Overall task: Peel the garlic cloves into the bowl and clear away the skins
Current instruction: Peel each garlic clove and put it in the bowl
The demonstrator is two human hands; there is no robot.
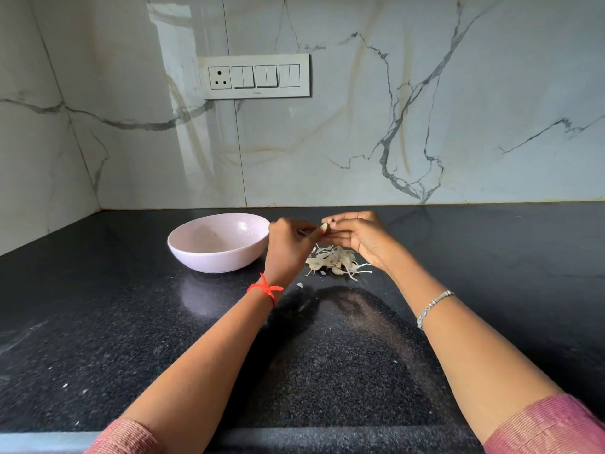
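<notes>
A pale pink bowl (209,253) stands on the black counter, left of centre; what lies inside it is not clear from here. Both hands meet just right of the bowl, above a heap of garlic skins (337,262). A small garlic clove (323,227) is pinched between the fingertips of my left hand (288,247) and my right hand (357,237). The left wrist wears a red thread, the right wrist a silver bracelet.
The black granite counter (131,322) runs back to a marble wall and a corner at the left. A switch panel (255,76) is mounted on the wall above the bowl. A few skin flecks (299,285) lie near the heap. The counter's front edge crosses the bottom.
</notes>
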